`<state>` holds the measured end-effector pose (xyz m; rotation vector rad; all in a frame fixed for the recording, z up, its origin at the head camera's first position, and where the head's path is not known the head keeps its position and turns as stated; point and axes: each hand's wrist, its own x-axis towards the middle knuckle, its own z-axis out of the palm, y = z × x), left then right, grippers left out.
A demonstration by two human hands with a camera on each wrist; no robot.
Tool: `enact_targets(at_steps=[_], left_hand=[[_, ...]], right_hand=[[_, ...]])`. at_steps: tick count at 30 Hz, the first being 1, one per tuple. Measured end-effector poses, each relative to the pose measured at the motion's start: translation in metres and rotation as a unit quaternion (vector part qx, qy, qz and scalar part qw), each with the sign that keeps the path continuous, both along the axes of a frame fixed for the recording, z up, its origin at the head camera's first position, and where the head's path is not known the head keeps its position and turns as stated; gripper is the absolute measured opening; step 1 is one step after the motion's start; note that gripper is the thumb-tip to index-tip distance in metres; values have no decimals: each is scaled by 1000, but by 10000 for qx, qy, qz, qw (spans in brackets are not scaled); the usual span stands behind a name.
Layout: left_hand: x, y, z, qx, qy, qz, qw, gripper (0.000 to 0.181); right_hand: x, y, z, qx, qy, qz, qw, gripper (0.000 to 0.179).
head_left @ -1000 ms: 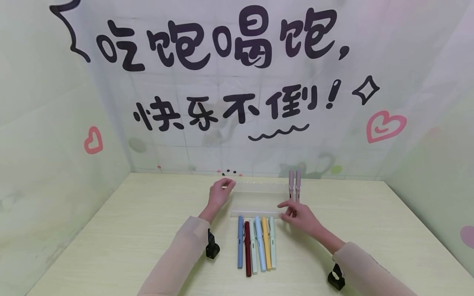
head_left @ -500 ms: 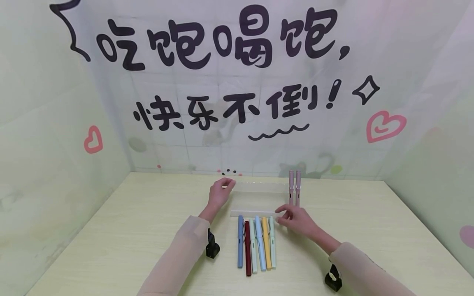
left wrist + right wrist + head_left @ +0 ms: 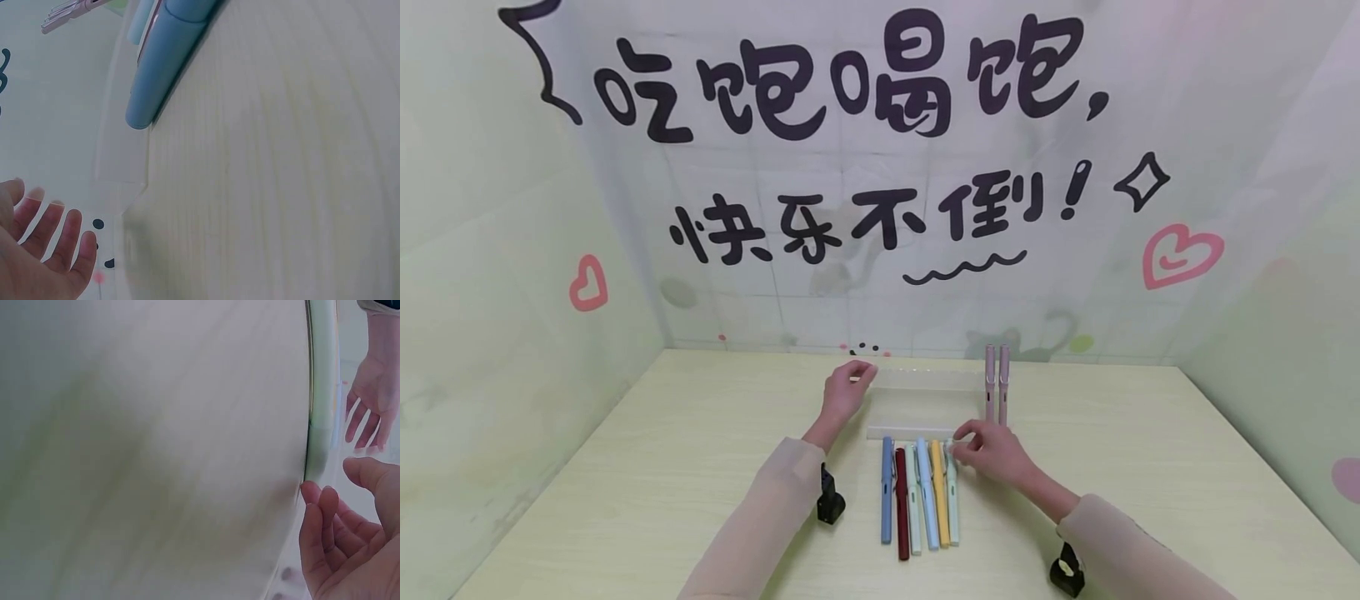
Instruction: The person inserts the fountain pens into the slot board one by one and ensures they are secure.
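Observation:
A clear plastic pen rack (image 3: 901, 433) stands toward the back of the table. My left hand (image 3: 846, 392) pinches its left end between thumb and fingers; the fingertips overlap the clear panel in the left wrist view. Two pink pens (image 3: 990, 379) stand upright at the rack's right end. In front lies a row of capped pens: blue (image 3: 887, 492), dark red (image 3: 902, 508), mint, light blue (image 3: 928, 496), yellow (image 3: 941, 500) and a mint pen (image 3: 953, 504) at the right. At this last pen's cap end is my right hand (image 3: 996, 450), thumb and fingers apart around the tip.
The pale wood-grain table (image 3: 625, 500) extends to both sides. Behind it hangs a white printed cloth (image 3: 880, 308) with large black lettering, and cloth walls rise left and right. Each wrist carries a small black camera (image 3: 829, 504).
My right hand has moved left, from beside the rack's front right corner to the right-hand mint pen's cap end. The left hand and the pens look unmoved.

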<state>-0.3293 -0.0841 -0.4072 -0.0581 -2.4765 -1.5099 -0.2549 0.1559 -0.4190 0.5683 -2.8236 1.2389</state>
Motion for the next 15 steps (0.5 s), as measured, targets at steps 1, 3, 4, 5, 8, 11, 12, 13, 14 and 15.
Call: enact_targets(at_steps=[1, 3, 4, 5, 8, 11, 12, 13, 14, 15], left_hand=[[0, 0, 0, -6, 20, -9, 10000, 26], [0, 0, 0, 11, 20, -11, 10000, 27], [0, -1, 1, 14, 23, -18, 10000, 27], [0, -1, 1, 8, 36, -25, 10000, 26], [0, -1, 0, -8, 51, -16, 10000, 27], [0, -1, 0, -42, 90, -8, 10000, 26], [0, -1, 1, -50, 98, -4, 9999, 26], [0, -1, 1, -54, 105, 4, 9999, 26], [0, -1, 1, -56, 114, -2, 9999, 26], [0, -1, 1, -54, 116, -9, 9999, 26]], right_hand=[[1, -2, 0, 52, 19, -48, 10000, 18], [1, -4, 0, 204, 103, -155, 9996, 18], [1, -6, 0, 298, 156, -204, 9992, 18], [1, -7, 0, 396, 236, -231, 9987, 19], [2, -9, -1, 657, 447, -255, 9965, 22], [3, -9, -1, 774, 529, -207, 9954, 25], [3, -9, -1, 796, 523, -192, 9953, 26], [3, -9, -1, 806, 519, -173, 9952, 26], [3, -8, 0, 820, 487, -162, 9953, 26], [3, -8, 1, 843, 472, -151, 9952, 25]])
